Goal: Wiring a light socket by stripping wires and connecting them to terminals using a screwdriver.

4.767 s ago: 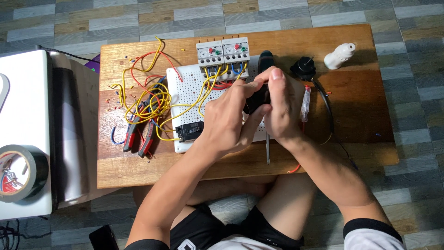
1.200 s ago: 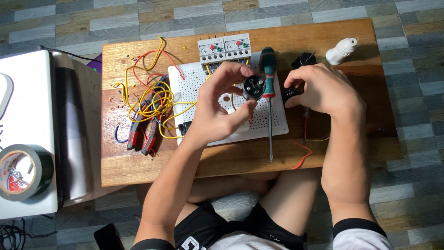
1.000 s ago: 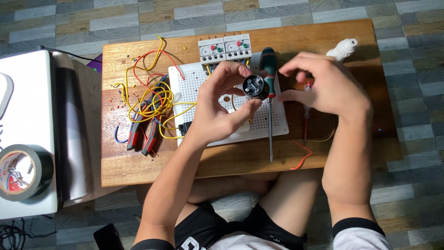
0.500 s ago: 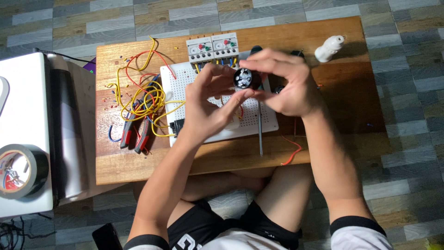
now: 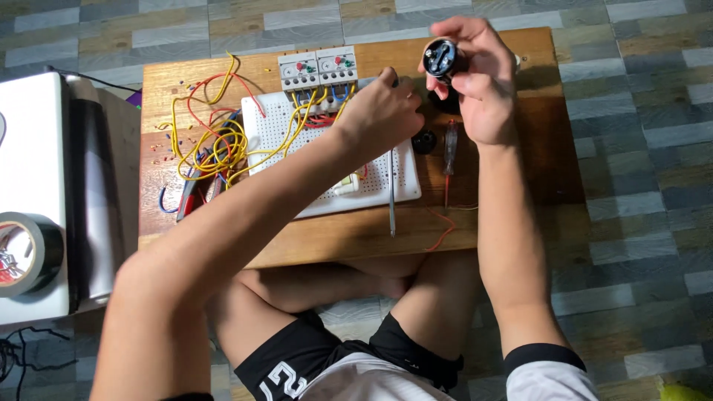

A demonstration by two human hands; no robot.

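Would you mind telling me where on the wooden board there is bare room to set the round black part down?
The wooden board is bare on its right side, beyond the red-handled tester and below the right hand. A narrow strip also lies free along the near edge, below the white perforated panel. The left side is crowded with tangled wires.
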